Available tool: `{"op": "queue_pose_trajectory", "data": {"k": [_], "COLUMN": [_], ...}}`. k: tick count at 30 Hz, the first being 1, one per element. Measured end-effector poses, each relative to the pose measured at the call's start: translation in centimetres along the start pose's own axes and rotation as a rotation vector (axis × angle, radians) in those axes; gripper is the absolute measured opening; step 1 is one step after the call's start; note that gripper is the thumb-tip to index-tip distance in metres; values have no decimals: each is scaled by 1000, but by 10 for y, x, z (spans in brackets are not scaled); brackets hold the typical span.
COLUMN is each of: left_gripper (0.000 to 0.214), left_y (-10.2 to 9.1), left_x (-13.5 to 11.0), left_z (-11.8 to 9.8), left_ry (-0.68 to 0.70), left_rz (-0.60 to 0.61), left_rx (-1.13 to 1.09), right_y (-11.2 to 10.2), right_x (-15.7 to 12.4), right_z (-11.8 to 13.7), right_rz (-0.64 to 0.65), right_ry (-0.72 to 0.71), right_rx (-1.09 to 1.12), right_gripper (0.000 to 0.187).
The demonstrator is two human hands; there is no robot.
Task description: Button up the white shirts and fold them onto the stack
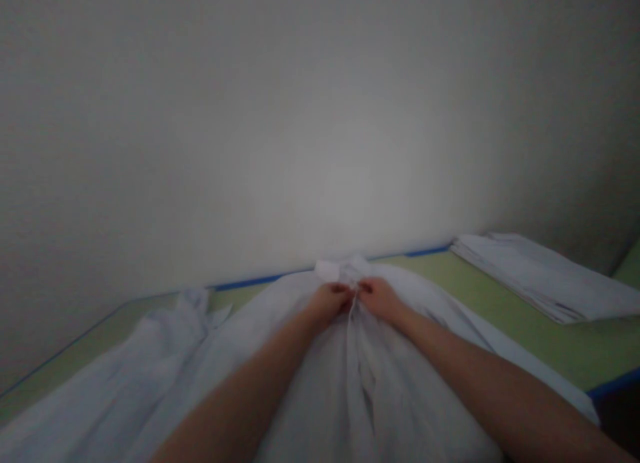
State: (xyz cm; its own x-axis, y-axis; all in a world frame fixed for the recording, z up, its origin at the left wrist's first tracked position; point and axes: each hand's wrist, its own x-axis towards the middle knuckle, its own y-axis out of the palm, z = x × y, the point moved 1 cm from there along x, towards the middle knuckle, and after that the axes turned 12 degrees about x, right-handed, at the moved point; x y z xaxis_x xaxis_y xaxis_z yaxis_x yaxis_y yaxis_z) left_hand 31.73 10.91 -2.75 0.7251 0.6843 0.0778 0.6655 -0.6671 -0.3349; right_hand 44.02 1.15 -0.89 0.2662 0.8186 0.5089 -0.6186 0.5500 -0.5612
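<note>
A white shirt (280,376) lies spread on a green table (505,303), its collar toward the wall and one sleeve stretched out to the left. My left hand (330,301) and my right hand (381,299) meet near the collar. Each pinches one edge of the shirt's front opening, fingers curled closed on the fabric. Both forearms lie over the shirt's body.
A stack of folded white cloth (545,276) rests on the table at the right. Blue tape (250,281) runs along the table's far edge against a plain grey wall, and more shows at the right near edge (615,384).
</note>
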Motion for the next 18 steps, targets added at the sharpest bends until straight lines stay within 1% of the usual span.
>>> {"op": "queue_pose_trajectory", "data": {"k": [5, 8, 11, 14, 18], "left_gripper": [26, 28, 28, 30, 27], "left_y": [3, 5, 8, 7, 7], "left_x": [0, 1, 1, 0, -1], "left_z": [3, 3, 3, 2, 0], "left_ry": [-9, 5, 34, 48, 51], "left_rz": [-107, -136, -130, -125, -67], "left_rx": [123, 194, 191, 130, 68], "right_y": [-12, -12, -8, -7, -8], "right_x": [-1, -4, -7, -9, -9], "right_z": [8, 14, 17, 17, 11], "right_rz": [-118, -139, -51, 42, 116], "right_ry": [51, 18, -26, -34, -43], "right_rx": [-34, -81, -135, -149, -155], "right_gripper": [21, 24, 23, 20, 24]}}
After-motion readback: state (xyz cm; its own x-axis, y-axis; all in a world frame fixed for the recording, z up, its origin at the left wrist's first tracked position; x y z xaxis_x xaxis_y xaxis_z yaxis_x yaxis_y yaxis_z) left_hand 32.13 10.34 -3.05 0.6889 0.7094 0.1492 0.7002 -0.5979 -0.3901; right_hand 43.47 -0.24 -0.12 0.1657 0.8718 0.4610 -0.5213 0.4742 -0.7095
